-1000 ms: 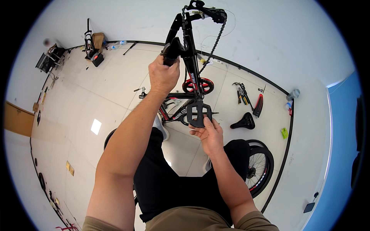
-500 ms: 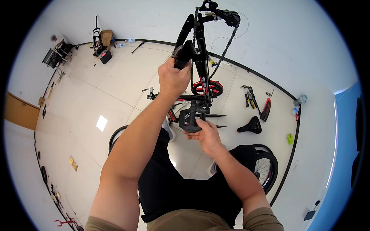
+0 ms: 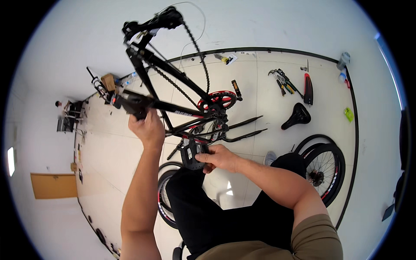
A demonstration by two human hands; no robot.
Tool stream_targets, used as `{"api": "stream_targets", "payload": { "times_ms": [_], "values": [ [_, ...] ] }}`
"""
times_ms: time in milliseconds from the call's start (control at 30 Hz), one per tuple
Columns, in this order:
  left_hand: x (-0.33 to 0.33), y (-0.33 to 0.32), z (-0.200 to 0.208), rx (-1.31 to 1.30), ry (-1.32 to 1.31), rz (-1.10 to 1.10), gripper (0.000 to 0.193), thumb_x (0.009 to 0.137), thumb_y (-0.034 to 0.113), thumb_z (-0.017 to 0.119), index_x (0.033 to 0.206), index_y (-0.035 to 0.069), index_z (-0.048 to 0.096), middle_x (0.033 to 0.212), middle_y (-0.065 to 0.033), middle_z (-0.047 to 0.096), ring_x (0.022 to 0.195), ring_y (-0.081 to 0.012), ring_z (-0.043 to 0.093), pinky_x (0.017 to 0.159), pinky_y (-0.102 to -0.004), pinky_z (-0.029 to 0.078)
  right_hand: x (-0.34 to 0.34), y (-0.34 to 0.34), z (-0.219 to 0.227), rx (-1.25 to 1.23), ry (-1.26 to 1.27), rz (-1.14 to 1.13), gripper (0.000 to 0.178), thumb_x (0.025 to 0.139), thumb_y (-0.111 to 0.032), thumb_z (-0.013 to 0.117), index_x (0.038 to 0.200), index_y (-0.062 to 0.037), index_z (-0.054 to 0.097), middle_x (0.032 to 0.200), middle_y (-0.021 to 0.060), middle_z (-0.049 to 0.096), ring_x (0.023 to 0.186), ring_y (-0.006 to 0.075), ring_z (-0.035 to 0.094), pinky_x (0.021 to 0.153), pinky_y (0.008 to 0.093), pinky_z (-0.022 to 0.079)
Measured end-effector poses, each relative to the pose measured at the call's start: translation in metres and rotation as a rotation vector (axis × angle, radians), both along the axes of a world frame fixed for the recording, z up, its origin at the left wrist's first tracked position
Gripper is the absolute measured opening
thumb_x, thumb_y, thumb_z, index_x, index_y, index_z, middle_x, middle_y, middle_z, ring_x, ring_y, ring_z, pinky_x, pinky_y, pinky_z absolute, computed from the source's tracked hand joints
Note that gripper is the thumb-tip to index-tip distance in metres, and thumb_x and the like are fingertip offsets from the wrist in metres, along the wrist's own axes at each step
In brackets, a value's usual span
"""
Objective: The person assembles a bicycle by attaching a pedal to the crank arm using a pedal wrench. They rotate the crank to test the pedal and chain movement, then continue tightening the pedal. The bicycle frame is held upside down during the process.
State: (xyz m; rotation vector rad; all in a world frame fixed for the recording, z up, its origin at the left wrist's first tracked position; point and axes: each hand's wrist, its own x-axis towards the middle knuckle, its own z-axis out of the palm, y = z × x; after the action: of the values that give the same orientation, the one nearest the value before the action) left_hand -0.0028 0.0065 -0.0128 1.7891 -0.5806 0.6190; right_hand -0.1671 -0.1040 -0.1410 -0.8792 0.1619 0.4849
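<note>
A black bicycle frame without wheels is held up in front of me, its chain hanging loose and a red chainring near the centre. My left hand grips a tube of the frame at its left part. My right hand is closed on the black pedal at the end of the crank, just below the frame. The other pedal sticks out beyond the chainring.
On the tiled floor lie a black saddle, pliers and hand tools, a red and black pump-like tool, and two wheels beside my legs. A cardboard box and gear stand at the far wall.
The view has swung, so the frame now sits more to the left and tilted. Both hands keep their grips on frame and pedal.
</note>
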Motion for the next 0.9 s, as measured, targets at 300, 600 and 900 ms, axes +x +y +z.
{"api": "stream_targets", "payload": {
  "times_ms": [300,600,900],
  "values": [
    [-0.02,-0.007,0.014,-0.186,0.223,-0.087,0.012,0.093,0.0,0.061,0.081,0.0,0.062,0.064,0.0041,0.053,0.052,-0.0017,0.043,0.045,-0.0193,0.031,0.009,0.014,-0.01,0.012,0.048,0.078,0.038,0.09,-0.029,0.071,0.103,0.0053,0.061,0.092,0.0076,0.064,0.062,0.0171,0.065,0.058,0.0295,0.057],
    [-0.018,-0.006,0.013,-0.169,0.203,-0.08,0.008,0.092,-0.004,0.058,0.086,-0.003,0.064,0.065,0.0032,0.053,0.053,-0.0023,0.044,0.046,-0.019,0.032,0.017,0.034,-0.033,0.036,0.195,0.016,0.029,0.091,-0.013,0.066,0.111,0.0059,0.056,0.096,0.0112,0.064,0.06,0.0197,0.066,0.055,0.0316,0.06],
    [-0.017,-0.004,0.012,-0.173,0.225,-0.088,0.008,0.091,-0.006,0.055,0.093,-0.004,0.063,0.072,0.001,0.056,0.055,-0.0024,0.045,0.047,-0.0181,0.034,0.02,0.04,-0.04,0.059,0.294,-0.036,0.021,0.092,-0.006,0.063,0.107,0.0062,0.056,0.093,0.0142,0.064,0.06,0.023,0.067,0.053,0.0333,0.06]
  ]
}}
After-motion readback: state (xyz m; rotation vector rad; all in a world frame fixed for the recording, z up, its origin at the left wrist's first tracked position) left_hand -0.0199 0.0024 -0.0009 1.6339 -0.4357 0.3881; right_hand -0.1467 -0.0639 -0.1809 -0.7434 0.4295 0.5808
